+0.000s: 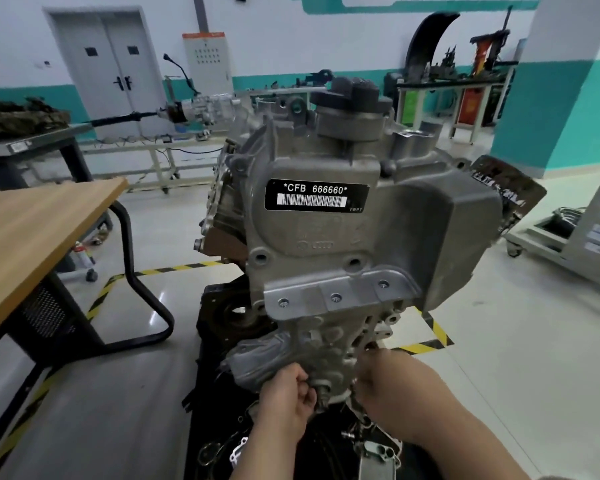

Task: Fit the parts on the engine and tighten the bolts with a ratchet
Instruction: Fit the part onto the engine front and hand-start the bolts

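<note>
A grey aluminium engine (326, 230) stands upright in front of me, with a black label reading CFB 666660 on its cover. Low on its near side sits a cast metal part (329, 355) with several bolt bosses. My left hand (288, 400) curls its fingers round the part's lower left edge, beside a short threaded stud (324, 389). My right hand (392, 386) is pressed against the part's right side; its fingertips are hidden behind the casting. No ratchet is in view.
Loose gaskets (236, 455) and a small metal housing (378, 455) lie on the dark base below my hands. A wooden table (32, 230) with a black tube frame stands to the left. Yellow-black floor tape (174, 270) runs round the engine. A white trolley (575, 237) stands at the right.
</note>
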Demonstrator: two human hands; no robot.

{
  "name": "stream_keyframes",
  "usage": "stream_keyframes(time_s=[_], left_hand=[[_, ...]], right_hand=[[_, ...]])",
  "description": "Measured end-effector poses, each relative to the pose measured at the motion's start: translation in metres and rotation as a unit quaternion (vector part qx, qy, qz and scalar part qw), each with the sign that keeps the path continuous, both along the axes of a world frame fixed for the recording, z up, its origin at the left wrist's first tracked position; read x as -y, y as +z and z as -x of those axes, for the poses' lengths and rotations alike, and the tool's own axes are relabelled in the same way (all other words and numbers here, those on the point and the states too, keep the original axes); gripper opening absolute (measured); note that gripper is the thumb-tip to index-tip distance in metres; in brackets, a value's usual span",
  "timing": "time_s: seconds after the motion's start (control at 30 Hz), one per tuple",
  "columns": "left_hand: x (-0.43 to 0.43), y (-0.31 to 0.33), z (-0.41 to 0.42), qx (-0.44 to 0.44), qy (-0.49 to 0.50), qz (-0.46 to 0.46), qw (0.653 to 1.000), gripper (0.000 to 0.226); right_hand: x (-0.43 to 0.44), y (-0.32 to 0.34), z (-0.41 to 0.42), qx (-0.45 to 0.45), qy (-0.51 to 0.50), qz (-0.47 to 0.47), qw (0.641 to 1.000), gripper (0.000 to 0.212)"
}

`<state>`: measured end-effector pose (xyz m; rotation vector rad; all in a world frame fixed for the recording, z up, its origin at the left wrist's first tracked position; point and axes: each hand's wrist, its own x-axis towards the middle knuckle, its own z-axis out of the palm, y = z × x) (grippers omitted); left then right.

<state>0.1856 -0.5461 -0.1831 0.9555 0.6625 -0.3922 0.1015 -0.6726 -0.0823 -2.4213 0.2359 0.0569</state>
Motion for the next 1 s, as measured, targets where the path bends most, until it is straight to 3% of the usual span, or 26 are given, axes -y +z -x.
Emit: stream_keyframes(time_s=[0.03,0.13,0.23,0.33,0.43,0.57,0.77,0.87,1.0], left_hand=[[0.000,-0.003,0.001,0.011,-0.007,-0.001,1.000,0.029],[0.003,-0.002,0.007,0.020,-0.021,0.026,0.999,0.016],[0.003,0.001,0.003,-0.008,-0.005,0.009,1.000,0.028],[0.001,0.005,0.001,-0.025,-0.003,0.009,1.000,0.032],[0.001,0.009,0.002,-0.031,-0.012,0.014,0.999,0.032],[0.002,0.012,0.004,-0.024,-0.010,0.023,0.999,0.032],[0.001,0.008,0.006,-0.010,-0.009,0.021,1.000,0.030],[0.002,0.004,0.003,-0.009,0.002,0.022,1.000,0.030],[0.003,0.001,-0.001,-0.014,0.011,0.034,0.999,0.032]], right_hand=[[-0.008,0.016,0.021,0.051,0.046,0.007,0.998,0.023],[-0.032,0.078,0.052,0.169,0.107,-0.233,0.952,0.040],[-0.043,0.136,0.026,0.348,0.087,-0.245,0.901,0.043],[-0.038,0.183,-0.033,0.305,0.047,-0.294,0.905,0.045],[-0.028,0.198,-0.055,0.227,0.085,-0.345,0.907,0.053],[-0.029,0.168,-0.044,0.241,0.080,-0.179,0.951,0.047],[-0.026,0.138,-0.040,0.190,0.063,-0.200,0.959,0.045],[-0.028,0.121,-0.029,0.174,0.128,-0.208,0.954,0.043],[-0.035,0.127,-0.043,0.241,0.102,-0.214,0.941,0.040]])
